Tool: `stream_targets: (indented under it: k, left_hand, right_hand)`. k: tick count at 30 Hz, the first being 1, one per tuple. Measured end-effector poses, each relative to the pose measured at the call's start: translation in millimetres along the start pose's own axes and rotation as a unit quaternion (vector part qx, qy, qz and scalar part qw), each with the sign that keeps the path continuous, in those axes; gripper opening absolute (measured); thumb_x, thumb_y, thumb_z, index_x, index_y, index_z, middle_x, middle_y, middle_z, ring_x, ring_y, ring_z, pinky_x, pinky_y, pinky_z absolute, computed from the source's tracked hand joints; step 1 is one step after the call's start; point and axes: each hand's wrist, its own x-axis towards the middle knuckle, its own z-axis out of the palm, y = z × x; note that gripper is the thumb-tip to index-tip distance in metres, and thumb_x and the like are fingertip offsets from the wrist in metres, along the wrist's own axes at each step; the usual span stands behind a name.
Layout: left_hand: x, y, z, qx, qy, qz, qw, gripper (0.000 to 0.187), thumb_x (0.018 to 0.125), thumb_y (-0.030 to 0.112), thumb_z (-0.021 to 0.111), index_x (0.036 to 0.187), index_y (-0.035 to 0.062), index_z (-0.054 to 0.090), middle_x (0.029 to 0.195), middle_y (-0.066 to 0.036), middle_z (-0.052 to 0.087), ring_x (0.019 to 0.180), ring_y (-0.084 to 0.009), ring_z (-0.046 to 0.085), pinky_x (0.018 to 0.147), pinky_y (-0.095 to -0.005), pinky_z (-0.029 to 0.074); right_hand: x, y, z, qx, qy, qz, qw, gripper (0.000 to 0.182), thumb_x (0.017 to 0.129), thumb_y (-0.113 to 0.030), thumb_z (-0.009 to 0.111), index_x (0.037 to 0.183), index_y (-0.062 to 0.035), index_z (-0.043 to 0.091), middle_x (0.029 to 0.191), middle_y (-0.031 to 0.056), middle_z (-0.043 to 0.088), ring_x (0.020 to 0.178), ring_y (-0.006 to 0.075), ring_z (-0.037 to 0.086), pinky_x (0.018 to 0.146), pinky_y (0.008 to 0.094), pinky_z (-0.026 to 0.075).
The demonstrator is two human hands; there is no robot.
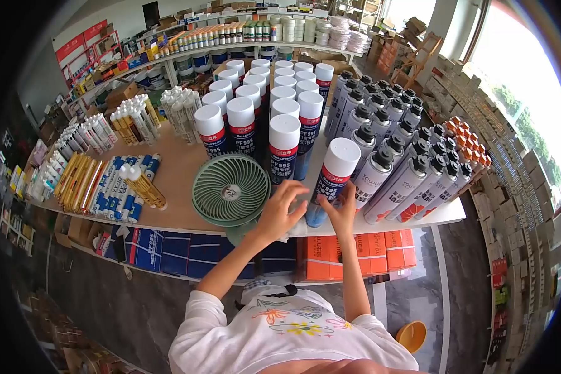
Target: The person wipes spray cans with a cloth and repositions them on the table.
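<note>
A foam spray can (331, 181) with a white cap, red band and dark blue label stands tilted at the table's front edge. My right hand (343, 209) has its thumb and fingers around the lower part of this can. To the left, my left hand (283, 209) is open, its fingers curved and apart, with nothing visible in them. It is nearest to another white-capped foam can (284, 149), at the front of several rows of the same kind. A green round fan (230, 190) stands just left of my left hand.
Grey cans with black caps (380, 181) stand packed at the right, with orange-topped cans (470, 143) beyond. Sealant tubes (118, 190) lie at the left. Orange boxes (371, 255) and blue boxes (168, 252) sit under the tabletop. A yellow bowl (411, 336) is on the floor.
</note>
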Motion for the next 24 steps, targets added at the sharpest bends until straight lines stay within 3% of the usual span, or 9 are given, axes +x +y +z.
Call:
stream_targets:
  k: [2,6,8,10,13,18,20,24]
  left_hand:
    - [-26,-13,10,-0.019,-0.003,-0.086,0.996,0.018,0.087,0.002,0.068,0.105,0.0025,0.066,0.11,-0.011,0.06,0.105,-0.0258,0.063,0.088,-0.0349,0.053]
    - [-61,-46,28,0.121,-0.046,-0.052,0.99,0.042,0.082,0.013,0.076,0.12,0.0064,0.06,0.128,-0.016,0.051,0.122,-0.034,0.051,0.1,-0.0443,0.045]
    - [-69,-52,34,0.182,-0.053,-0.04,0.981,0.051,0.079,0.018,0.079,0.125,0.0082,0.057,0.134,-0.017,0.047,0.128,-0.0371,0.046,0.104,-0.0477,0.042]
    - [-75,-58,37,0.234,-0.096,-0.032,0.967,0.063,0.076,0.025,0.082,0.13,0.0104,0.053,0.143,-0.019,0.037,0.135,-0.0414,0.036,0.109,-0.0526,0.034]
    - [-85,-71,45,0.248,-0.09,-0.049,0.963,0.059,0.074,0.018,0.08,0.127,0.0129,0.055,0.145,-0.019,0.036,0.133,-0.0422,0.038,0.109,-0.0537,0.034]
    - [-86,-85,56,0.275,-0.048,-0.063,0.958,0.059,0.069,0.006,0.077,0.123,0.0177,0.057,0.138,-0.021,0.043,0.129,-0.0415,0.043,0.106,-0.0561,0.036]
    - [-85,-89,57,0.27,-0.049,-0.076,0.959,0.056,0.069,0.002,0.075,0.12,0.0187,0.059,0.136,-0.02,0.046,0.128,-0.0407,0.045,0.105,-0.056,0.037]
    - [-77,-101,53,0.235,-0.018,-0.076,0.969,0.047,0.066,-0.004,0.072,0.109,0.0142,0.063,0.118,-0.012,0.061,0.112,-0.0368,0.058,0.092,-0.0472,0.047]
  right_hand:
    - [0,2,6,0.014,0.008,0.0,1.0,0.076,0.075,-0.013,0.085,0.134,0.0038,0.04,0.12,0.017,0.059,0.107,0.0233,0.061,0.092,0.0363,0.049]
    - [2,-7,11,0.025,0.004,0.036,0.999,0.083,0.073,-0.016,0.088,0.135,0.0034,0.036,0.12,0.0185,0.056,0.11,0.0242,0.058,0.093,0.0367,0.048]
    - [6,-5,12,0.021,0.024,0.019,0.999,0.086,0.072,-0.017,0.089,0.136,0.0035,0.036,0.123,0.0192,0.055,0.112,0.0254,0.058,0.094,0.037,0.048]
    - [9,2,14,-0.033,0.036,-0.027,0.998,0.083,0.076,-0.013,0.086,0.137,0.0026,0.033,0.12,0.0156,0.056,0.108,0.0214,0.059,0.089,0.0331,0.051]
    - [12,3,18,-0.007,0.058,0.001,0.998,0.082,0.071,-0.019,0.09,0.132,0.0033,0.04,0.121,0.0194,0.057,0.11,0.025,0.059,0.092,0.0363,0.049]
    - [12,-12,18,0.008,0.052,0.033,0.998,0.067,0.072,-0.021,0.089,0.119,0.0021,0.048,0.099,0.0153,0.066,0.088,0.0219,0.066,0.077,0.0342,0.054]
    - [12,-12,19,0.002,0.056,0.028,0.998,0.066,0.072,-0.021,0.088,0.119,0.0022,0.048,0.099,0.0153,0.066,0.087,0.0218,0.066,0.076,0.0341,0.054]
    - [13,-10,21,0.002,0.061,0.019,0.998,0.064,0.072,-0.02,0.087,0.118,0.0019,0.048,0.101,0.0158,0.066,0.087,0.0215,0.065,0.077,0.0342,0.053]
